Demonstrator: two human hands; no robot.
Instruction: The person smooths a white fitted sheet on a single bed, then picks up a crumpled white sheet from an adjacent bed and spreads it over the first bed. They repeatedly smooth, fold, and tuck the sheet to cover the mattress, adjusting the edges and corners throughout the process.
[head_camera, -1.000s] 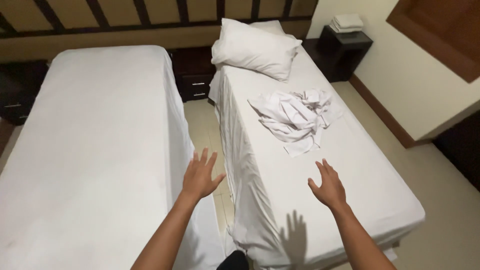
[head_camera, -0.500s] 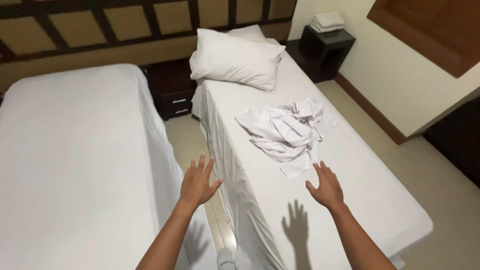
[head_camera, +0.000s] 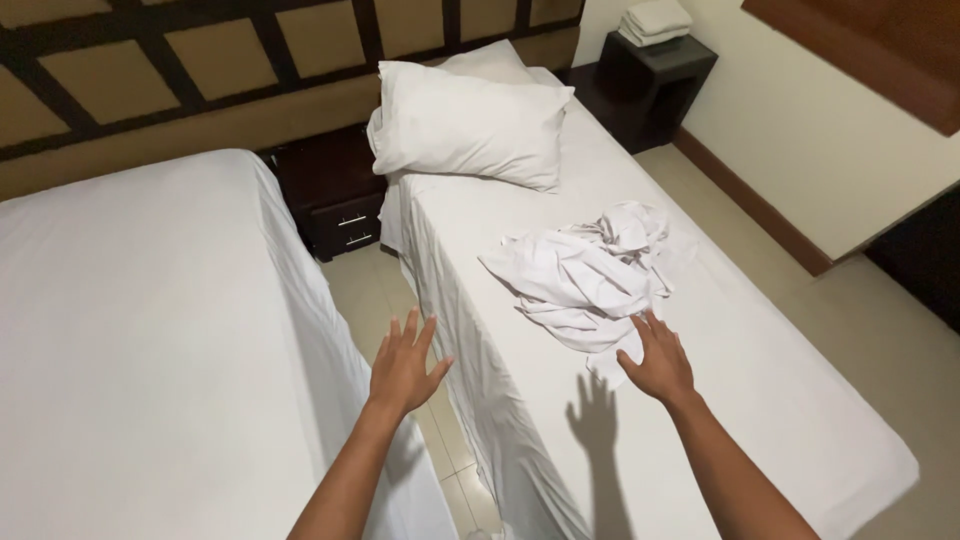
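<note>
Bedroom, two white beds. Your right hand (head_camera: 658, 362), fingers spread, empty, just beside crumpled sheet (head_camera: 585, 275); left hand (head_camera: 404, 366) spread, empty, over gap.

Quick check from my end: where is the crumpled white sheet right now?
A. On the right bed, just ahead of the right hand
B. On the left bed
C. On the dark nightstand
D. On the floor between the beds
A: the crumpled sheet lies on the right bed, below the pillow, with the open right hand at its near edge.
</note>
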